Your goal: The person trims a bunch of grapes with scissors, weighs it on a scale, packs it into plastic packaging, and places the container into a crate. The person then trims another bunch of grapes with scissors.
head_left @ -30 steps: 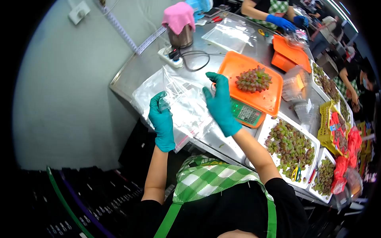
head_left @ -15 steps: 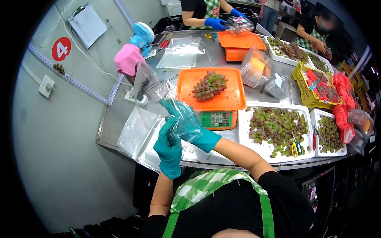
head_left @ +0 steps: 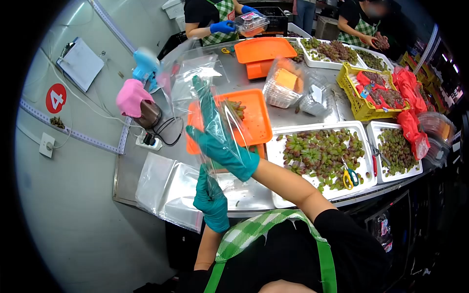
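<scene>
Both hands wear teal gloves. My left hand [head_left: 211,199] pinches the lower edge of a clear plastic bag [head_left: 227,119]. My right hand [head_left: 222,139] is inside or behind the bag, fingers stretched upward and apart; which of the two I cannot tell. Behind the bag, an orange scale tray [head_left: 257,117] bears a cluster of grapes [head_left: 237,109], partly hidden by the bag and my right hand. The scale's keypad is mostly covered. A stack of flat clear bags [head_left: 168,183] lies left of my left hand.
White trays of loose grapes [head_left: 320,156] stand at the right, with yellow-handled scissors [head_left: 349,178] on one. Beyond are clear boxes [head_left: 283,85], a yellow crate [head_left: 361,110] and a second orange scale [head_left: 264,51]. A pink-draped container [head_left: 133,100] stands left. Two co-workers handle items behind.
The view has swung left. My right hand has moved to the bag and its fingers now stretch upward, with the plastic opened out around or before them. My left hand keeps hold of the bag.
</scene>
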Motion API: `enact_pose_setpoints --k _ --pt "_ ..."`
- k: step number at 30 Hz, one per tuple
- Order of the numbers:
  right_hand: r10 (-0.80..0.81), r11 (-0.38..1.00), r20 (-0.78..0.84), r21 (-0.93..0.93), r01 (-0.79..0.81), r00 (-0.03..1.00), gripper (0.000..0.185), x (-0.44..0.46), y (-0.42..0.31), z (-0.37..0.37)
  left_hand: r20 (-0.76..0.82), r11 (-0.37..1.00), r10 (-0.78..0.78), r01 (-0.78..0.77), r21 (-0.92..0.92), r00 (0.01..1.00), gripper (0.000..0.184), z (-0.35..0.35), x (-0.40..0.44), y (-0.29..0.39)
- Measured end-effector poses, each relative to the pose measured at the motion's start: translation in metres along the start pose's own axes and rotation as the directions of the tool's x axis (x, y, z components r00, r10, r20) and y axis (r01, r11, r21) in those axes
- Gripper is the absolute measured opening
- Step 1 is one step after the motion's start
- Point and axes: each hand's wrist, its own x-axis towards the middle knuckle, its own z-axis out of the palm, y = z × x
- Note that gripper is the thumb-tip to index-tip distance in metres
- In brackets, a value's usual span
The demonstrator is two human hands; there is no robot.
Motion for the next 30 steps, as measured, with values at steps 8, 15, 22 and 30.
enact_pose_setpoints --k 8,15,22,30 --pt "0.449 0.785 -0.012 0.482 -0.389 0.893 0.026 0.017 -0.012 -0.108 0.134 0.978 0.205 -0.199 -0.062 0.970 0.055 0.066 -0.018 0.036" --pt "0.043 0.939 -0.293 -0.315 -0.139 0.955 0.075 0.023 0.016 -0.184 0.099 0.809 0.265 -0.165 -0.564 0.959 0.040 0.114 -0.028 0.073" --pt "0.271 0.963 -0.223 0.073 -0.261 0.937 0.067 -0.006 -0.013 -0.208 0.154 0.847 0.263 -0.152 -0.509 0.952 0.029 0.128 -0.052 0.065" --pt "0.310 0.949 -0.239 0.133 -0.286 0.920 0.068 0.006 -0.011 -0.178 0.203 0.956 0.205 -0.152 -0.249 0.958 0.064 0.112 -0.024 0.039"
